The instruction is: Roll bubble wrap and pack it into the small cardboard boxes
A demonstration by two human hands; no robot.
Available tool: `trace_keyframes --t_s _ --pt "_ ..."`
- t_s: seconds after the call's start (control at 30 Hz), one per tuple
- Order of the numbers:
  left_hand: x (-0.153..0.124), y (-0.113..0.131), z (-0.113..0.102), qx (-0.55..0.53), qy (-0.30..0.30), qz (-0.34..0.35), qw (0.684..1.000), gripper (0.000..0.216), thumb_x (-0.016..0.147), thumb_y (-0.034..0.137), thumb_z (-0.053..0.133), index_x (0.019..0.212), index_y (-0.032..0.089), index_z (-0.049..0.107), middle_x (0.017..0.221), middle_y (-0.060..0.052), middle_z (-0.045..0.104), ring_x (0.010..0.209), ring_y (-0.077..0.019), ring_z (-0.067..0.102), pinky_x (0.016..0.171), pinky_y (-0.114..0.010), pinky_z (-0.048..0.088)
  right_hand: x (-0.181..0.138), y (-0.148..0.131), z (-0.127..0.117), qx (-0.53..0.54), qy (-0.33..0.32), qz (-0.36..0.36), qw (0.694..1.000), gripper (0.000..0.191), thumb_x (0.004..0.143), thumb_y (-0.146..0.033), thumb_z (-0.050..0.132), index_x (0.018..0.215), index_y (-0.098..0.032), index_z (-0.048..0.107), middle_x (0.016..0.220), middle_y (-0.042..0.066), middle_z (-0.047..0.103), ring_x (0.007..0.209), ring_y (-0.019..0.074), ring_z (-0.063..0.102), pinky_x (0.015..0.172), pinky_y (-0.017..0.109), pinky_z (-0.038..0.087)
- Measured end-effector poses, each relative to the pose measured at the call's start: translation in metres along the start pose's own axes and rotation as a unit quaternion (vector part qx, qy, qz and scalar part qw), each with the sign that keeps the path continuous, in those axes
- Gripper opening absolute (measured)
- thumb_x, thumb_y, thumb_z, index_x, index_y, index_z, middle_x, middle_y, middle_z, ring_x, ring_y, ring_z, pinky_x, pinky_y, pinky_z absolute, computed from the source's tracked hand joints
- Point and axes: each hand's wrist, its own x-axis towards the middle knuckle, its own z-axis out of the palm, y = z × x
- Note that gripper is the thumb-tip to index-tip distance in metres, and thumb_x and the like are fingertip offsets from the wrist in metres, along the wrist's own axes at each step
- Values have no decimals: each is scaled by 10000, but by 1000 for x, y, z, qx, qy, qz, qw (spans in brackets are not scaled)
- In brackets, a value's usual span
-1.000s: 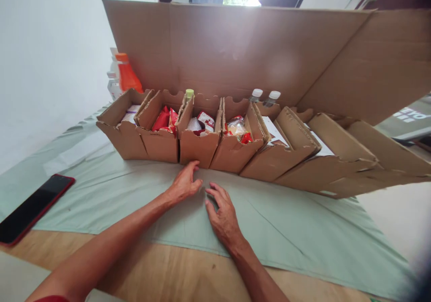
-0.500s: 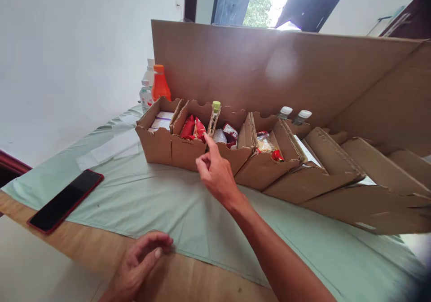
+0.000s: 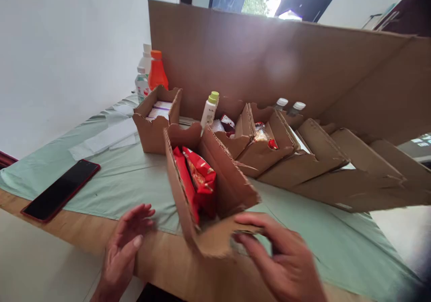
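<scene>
My right hand [image 3: 281, 252] pinches the front edge of an open cardboard box [image 3: 224, 237], which stands out of the row and toward me. Inside that box lie red snack packets [image 3: 202, 176]. My left hand [image 3: 124, 248] is by the table's front edge, left of the box, with fingers apart and nothing in it. A white bottle with a yellow-green cap [image 3: 209, 109] leans in the gap behind the box. To the left of the gap stands another cardboard box [image 3: 151, 133] with white and purple packs [image 3: 160, 110] in it.
More cardboard boxes [image 3: 272, 158] with packets run to the right. A tall cardboard panel [image 3: 235, 59] stands behind. An orange bottle [image 3: 157, 73] and white bottles are at the back left. A phone [image 3: 62, 187] lies on the green cloth [image 3: 111, 190].
My right hand has drawn the box with the red packets out of the row toward me. This uncovers the white bottle. My left hand has shifted slightly left and up, its fingers more spread.
</scene>
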Motion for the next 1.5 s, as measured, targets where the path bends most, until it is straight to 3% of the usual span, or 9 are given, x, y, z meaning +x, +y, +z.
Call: trace_keyframes --t_s 0.1,0.2,0.4,0.53,0.7,0.87,0.97,1.17,1.5 --pt "-4 8 4 71 -28 26 997 602 850 382 797 1422 335 614 1472 -63 631 1299 -300 635 1006 -347 590 -35 24 -51 -15 83 111 990 201 906 -305 704 1101 -312 753 913 5 781 701 174 737 611 212 593" --pt "-13 10 13 133 -46 -13 990 758 820 399 823 1507 369 502 1583 -64 517 1336 -330 607 1051 -389 564 -69 53 -80 29 131 159 978 507 921 -437 714 1411 -342 625 1061 60 792 865 249 776 689 288 647" --pt "-20 16 41 219 -54 -82 971 791 834 529 772 1528 358 433 1567 -80 517 1391 -374 552 1106 -451 522 -124 78 -44 8 -1 191 981 742 864 -608 718 1492 -236 582 1419 157 651 1270 384 647 1024 495 583" --pt "-11 18 57 243 -96 -71 963 791 847 508 747 1537 297 422 1495 -124 567 1423 -388 509 1190 -519 423 -116 74 -7 -33 -30 208 977 479 889 -581 673 1174 -209 771 1041 134 778 1049 364 722 947 495 599" --pt "8 13 108 239 -175 -39 954 741 842 385 703 1520 272 428 1561 -112 501 1452 -352 471 1217 -509 378 -79 93 -27 -55 61 227 970 448 863 -645 608 817 -215 723 647 65 673 552 257 608 520 374 523" --pt "34 -11 155 249 -217 -8 944 855 800 360 670 1577 253 331 1624 -137 421 1501 -374 395 1229 -595 310 -62 130 -52 -51 109 224 967 457 826 -601 620 1023 -190 659 933 119 759 835 304 716 727 409 570" --pt "33 -29 153 262 -184 -19 947 866 817 373 651 1594 242 292 1643 -168 385 1491 -397 411 1197 -630 342 -72 147 -42 -51 91 249 963 518 865 -567 587 1207 -178 610 1094 144 754 964 310 722 795 421 577" --pt "8 -50 143 264 -175 -7 949 835 847 336 636 1598 217 290 1646 -179 382 1502 -391 402 1217 -620 336 -87 158 -24 -49 129 287 948 494 903 -594 522 1160 -186 630 1073 144 763 938 298 723 749 390 570" --pt "3 -42 167 206 -316 -91 922 1043 761 273 668 1668 155 165 1753 -148 143 1602 -391 180 1299 -602 182 -99 168 -48 -79 146 345 924 540 920 -603 546 1257 -185 600 1090 136 736 973 338 696 738 406 559"
